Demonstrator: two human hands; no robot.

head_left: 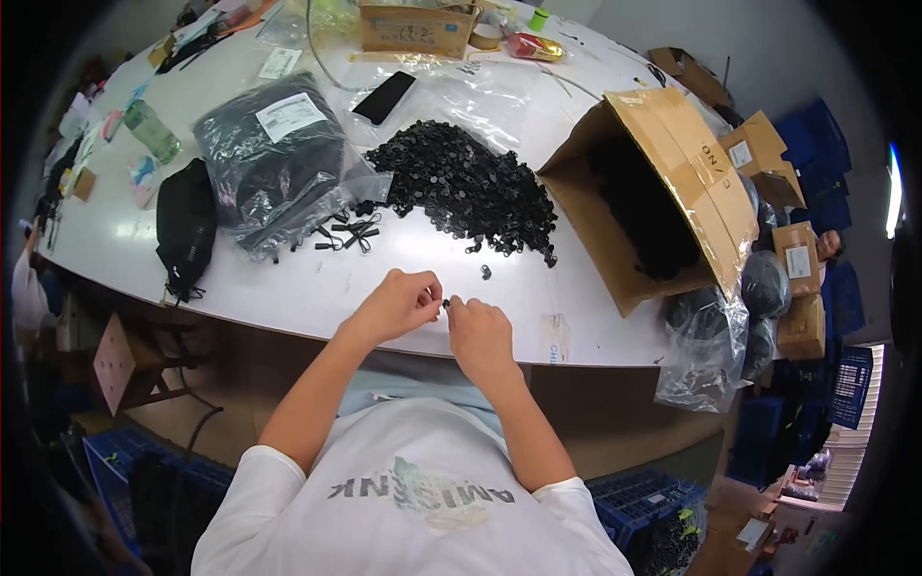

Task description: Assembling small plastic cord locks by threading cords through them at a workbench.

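My left hand (403, 302) and my right hand (479, 332) meet just over the table's front edge, fingers closed in a pinch. A small black piece (446, 303) shows between their fingertips; its exact shape is mostly covered. Beyond them a single black plastic piece (486, 273) lies apart from a large heap of small black plastic pieces (461, 182). Left of the heap, several short black cord pullers (355, 233) with loops lie scattered beside a clear plastic bag (279, 154) packed with dark goods.
An open cardboard box (672, 163) lies on its side at the right, dark inside. At the left are a black drawstring pouch (186, 226) and a green-tinted bottle (152, 132). Behind the heap lies a black phone-like slab (385, 98); another carton (415, 31) stands farther back.
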